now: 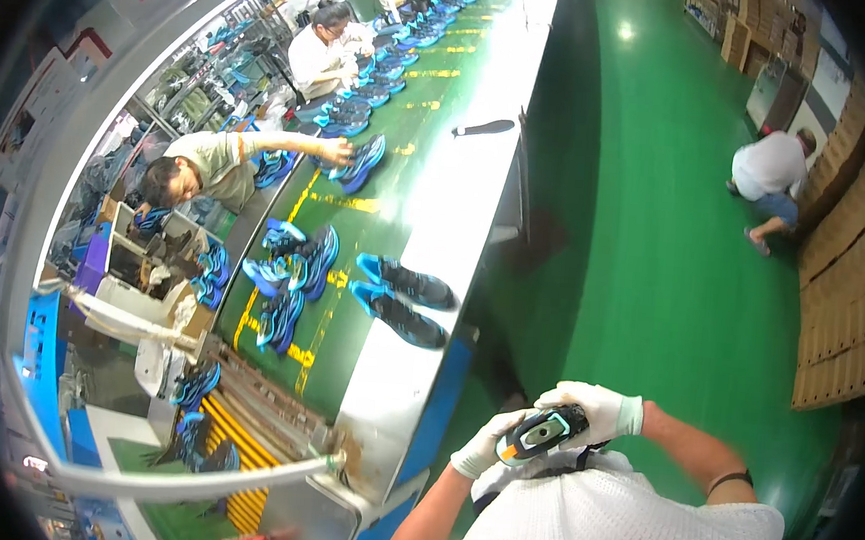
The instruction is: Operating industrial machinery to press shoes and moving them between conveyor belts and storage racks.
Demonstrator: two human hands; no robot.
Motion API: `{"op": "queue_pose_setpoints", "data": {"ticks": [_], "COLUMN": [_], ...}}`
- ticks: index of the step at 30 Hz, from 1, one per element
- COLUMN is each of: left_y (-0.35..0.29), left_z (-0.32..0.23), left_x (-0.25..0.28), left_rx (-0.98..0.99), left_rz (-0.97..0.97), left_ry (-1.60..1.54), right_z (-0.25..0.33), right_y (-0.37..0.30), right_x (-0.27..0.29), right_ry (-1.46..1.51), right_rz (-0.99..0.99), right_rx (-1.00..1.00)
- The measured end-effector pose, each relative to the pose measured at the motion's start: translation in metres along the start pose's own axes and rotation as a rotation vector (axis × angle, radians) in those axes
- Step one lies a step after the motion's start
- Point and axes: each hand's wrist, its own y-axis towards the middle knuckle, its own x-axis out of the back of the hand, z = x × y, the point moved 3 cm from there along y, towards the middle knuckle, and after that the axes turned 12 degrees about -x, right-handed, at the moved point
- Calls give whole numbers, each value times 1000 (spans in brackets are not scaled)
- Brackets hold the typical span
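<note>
Holding a handheld scanner [541, 433] up in front of the chest, both hands in white gloves. Left hand [482, 446] wrapping closed around the scanner's lower, orange-tipped end; right hand [598, 410] closing over its upper end, fingers curled on the body. Scanner sitting just right of the conveyor belt [386, 217], off its near metal edge and not over the belt itself. Long axis running from lower left to upper right, orange end pointing down-left toward the belt's edge, grey face turned up toward the camera. Which end carries the window: cannot tell.

Judging progress: nothing from the belt picked up yet, device only being readied in both hands. Nearest pair of black-and-blue shoes [402, 298] lying on the belt up and left of the scanner, well apart from it, untouched. More blue shoes [292, 270] bunched farther left on the belt, rows of them trailing away toward the far end. Across the belt, a seated worker [214, 164] stretching an arm onto another pair. Right of the belt, green floor [673, 267] with a person [770, 178] crouching by stacked cardboard [835, 328]. Handling of the nearest pair looking like everything still left.
</note>
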Motion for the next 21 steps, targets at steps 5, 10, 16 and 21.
{"op": "queue_pose_setpoints", "data": {"ticks": [5,10,16,21], "left_y": [100,148,146,144], "left_z": [-93,-154,-198,-199], "left_x": [57,124,178,208], "left_rx": [56,-310,-408,-437], "left_rz": [116,-411,-774,-1158], "left_ry": [-415,-177,102,68], "right_z": [-66,-105,-160,-200], "right_y": [87,199,329,437], "right_x": [48,106,138,173], "right_ry": [708,887,1457,1535], "right_rz": [-162,-362,-237,-81], "right_rx": [-236,-302,-425,-541]}}
